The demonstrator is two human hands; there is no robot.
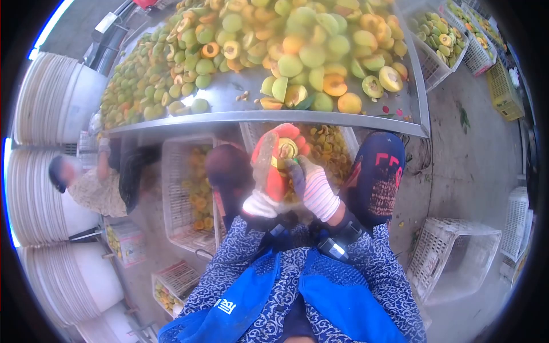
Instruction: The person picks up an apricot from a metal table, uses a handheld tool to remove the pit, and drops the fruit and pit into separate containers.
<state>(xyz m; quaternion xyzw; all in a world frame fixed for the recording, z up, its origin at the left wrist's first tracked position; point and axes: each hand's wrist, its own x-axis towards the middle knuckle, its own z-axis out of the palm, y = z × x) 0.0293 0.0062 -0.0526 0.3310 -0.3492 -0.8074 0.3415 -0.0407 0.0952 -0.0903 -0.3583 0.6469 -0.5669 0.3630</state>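
Note:
My left hand (273, 163), in a red-orange and white glove, is closed around a halved apricot (287, 149) whose cut face with the pit is turned up. My right hand (311, 186), in a striped white glove with grey fingertips, is closed at the fruit's lower right edge. A small green bit shows at its fingertips, but what it grips is too small to make out. Beneath my hands, between my knees, a crate (350, 139) holds many apricot halves (327, 147). Just beyond, whole and halved apricots (290, 65) are heaped on a metal table (229, 93).
The table's raised metal edge (269, 119) runs in front of me. A crate of halves (171, 197) stands left of my knee, a white crate (452, 260) at right. More fruit crates (437, 43) line the far right. Another person (97, 186) sits at left near stacked white tubs (46, 194).

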